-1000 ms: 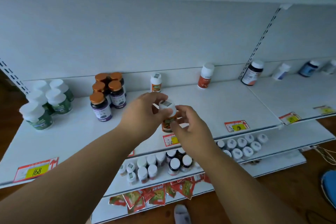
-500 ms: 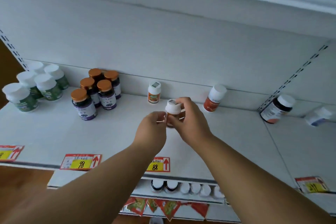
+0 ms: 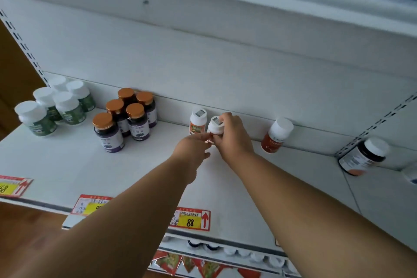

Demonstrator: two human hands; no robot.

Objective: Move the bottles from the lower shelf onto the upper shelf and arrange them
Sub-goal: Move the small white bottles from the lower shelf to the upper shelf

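At the bottom edge, the lower shelf [image 3: 248, 257] shows a row of white bottle caps [image 3: 243, 253] under the upper shelf's front lip. That lip carries 3 price tags; the middle-right price tag [image 3: 191, 219] reads 88. Both forearms reach forward over the upper shelf [image 3: 67, 165]. The left hand [image 3: 191, 149] has its fingers curled, fingertips touching the lower body of the small white-capped bottle [image 3: 216, 127]. The right hand [image 3: 233, 136] wraps its fingers round the same bottle from the right side. The bottle is near the rear of the upper shelf; whether its base touches the shelf cannot be told. Just behind it to the left stands a matching bottle [image 3: 198, 121] against the back panel. Farther left stand 5 orange-capped bottles [image 3: 126, 117] and 5 green-labelled white-capped bottles [image 3: 54, 106]. To the right, a red bottle [image 3: 276, 135] and a dark bottle [image 3: 363, 156] stand at the back panel.
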